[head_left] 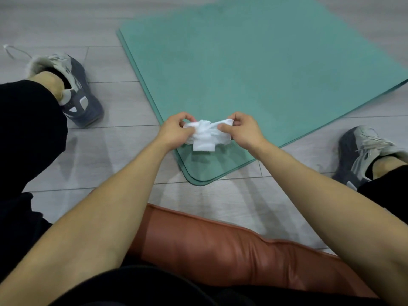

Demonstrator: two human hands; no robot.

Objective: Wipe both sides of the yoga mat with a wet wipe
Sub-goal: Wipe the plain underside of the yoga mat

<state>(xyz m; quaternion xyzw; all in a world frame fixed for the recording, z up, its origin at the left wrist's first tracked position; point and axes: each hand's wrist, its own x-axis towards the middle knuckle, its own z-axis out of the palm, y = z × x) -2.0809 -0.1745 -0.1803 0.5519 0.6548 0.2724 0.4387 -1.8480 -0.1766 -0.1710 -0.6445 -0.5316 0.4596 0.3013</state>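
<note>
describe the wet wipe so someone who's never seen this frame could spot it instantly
Start at the teal yoga mat spread on the grey floor and follow it to its rounded near corner. Just above that corner, the left hand and right hand pinch the wet wipe between them. It is the only white, crumpled thing there.

- Soft, even indoor light is cast from above.
- Faint forearm shadows and pale glare streaks are seen on the floor (114, 151).
- Edges are bent by wide-angle distortion; the far top is blurred.
</note>
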